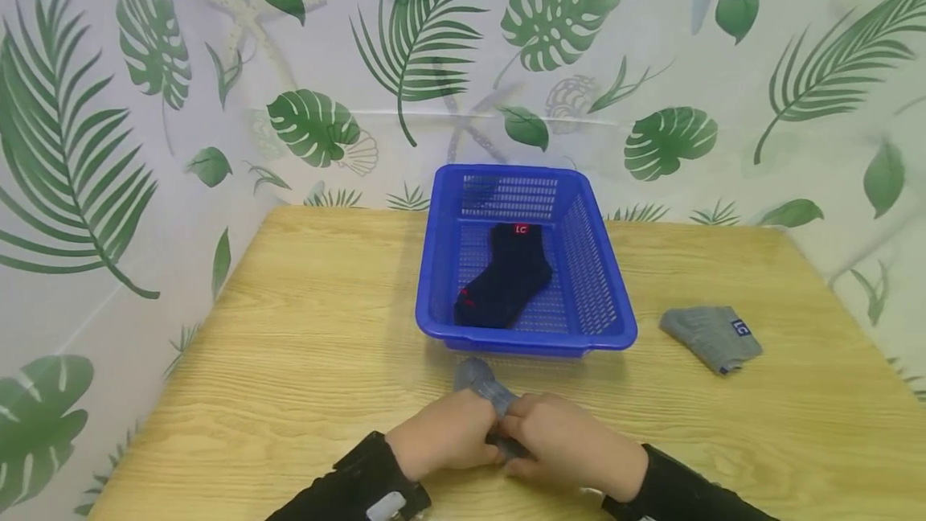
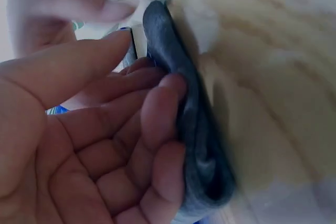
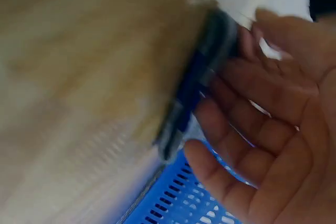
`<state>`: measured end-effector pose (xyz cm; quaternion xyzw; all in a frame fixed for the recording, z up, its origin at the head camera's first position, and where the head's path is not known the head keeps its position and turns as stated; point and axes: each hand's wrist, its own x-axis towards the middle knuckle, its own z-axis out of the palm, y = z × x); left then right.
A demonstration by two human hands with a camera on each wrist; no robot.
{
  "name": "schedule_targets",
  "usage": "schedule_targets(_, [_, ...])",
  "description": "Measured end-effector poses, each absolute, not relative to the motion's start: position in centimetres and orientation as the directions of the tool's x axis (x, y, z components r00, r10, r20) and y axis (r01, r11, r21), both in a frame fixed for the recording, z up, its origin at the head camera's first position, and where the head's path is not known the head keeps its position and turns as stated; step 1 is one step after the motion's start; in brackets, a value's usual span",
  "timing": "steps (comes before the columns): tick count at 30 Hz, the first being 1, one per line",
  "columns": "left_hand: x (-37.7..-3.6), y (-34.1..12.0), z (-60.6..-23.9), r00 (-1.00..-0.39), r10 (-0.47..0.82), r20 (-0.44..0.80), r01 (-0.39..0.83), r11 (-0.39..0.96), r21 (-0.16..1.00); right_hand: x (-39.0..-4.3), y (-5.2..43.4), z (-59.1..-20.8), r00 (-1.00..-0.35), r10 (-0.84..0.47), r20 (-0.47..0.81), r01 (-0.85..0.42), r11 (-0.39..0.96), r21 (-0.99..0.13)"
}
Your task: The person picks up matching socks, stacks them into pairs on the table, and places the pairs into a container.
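A grey sock (image 1: 479, 380) lies on the wooden table (image 1: 289, 328) just in front of the blue basket (image 1: 528, 340). Both hands meet over its near end. My left hand (image 1: 448, 432) grips it from the left; in the left wrist view the curled fingers (image 2: 163, 129) press against the rolled grey sock (image 2: 197, 129). My right hand (image 1: 567, 441) holds it from the right, and its fingers (image 3: 236, 124) touch the sock (image 3: 194, 82) in the blurred right wrist view. The part of the sock between the hands is hidden.
A dark navy sock (image 1: 510, 276) with red marks lies inside the basket, whose mesh (image 3: 178, 203) shows in the right wrist view. A second, folded grey sock (image 1: 712, 336) lies to the right on the table. A leaf-print curtain surrounds the table.
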<state>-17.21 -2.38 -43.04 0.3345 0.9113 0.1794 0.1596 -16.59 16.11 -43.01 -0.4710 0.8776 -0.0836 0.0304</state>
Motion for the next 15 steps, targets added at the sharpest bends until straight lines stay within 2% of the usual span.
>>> schedule_targets(4, [-17.5,-2.1,-43.2,-0.713,0.687,-0.144,0.571,0.687,0.449,-16.0,15.9,-44.0,-0.556,-0.826,0.094,-0.831,0.556,-0.028])
schedule_targets(7, [-17.6,-2.1,-43.5,-0.726,0.676,-0.124,0.578,0.698,0.422,-15.9,15.6,-44.5,-0.551,-0.821,0.148,-0.828,0.560,0.028])
schedule_targets(11, [-17.4,-2.1,-43.8,-0.759,0.645,-0.091,0.572,0.726,0.382,-16.3,15.5,-44.0,-0.584,-0.797,0.155,-0.809,0.586,-0.041])
schedule_targets(15, [-17.5,-2.2,-44.0,-0.780,0.626,0.015,0.593,0.731,0.338,-16.8,15.9,-42.5,-0.593,-0.771,0.231,-0.805,0.574,-0.151])
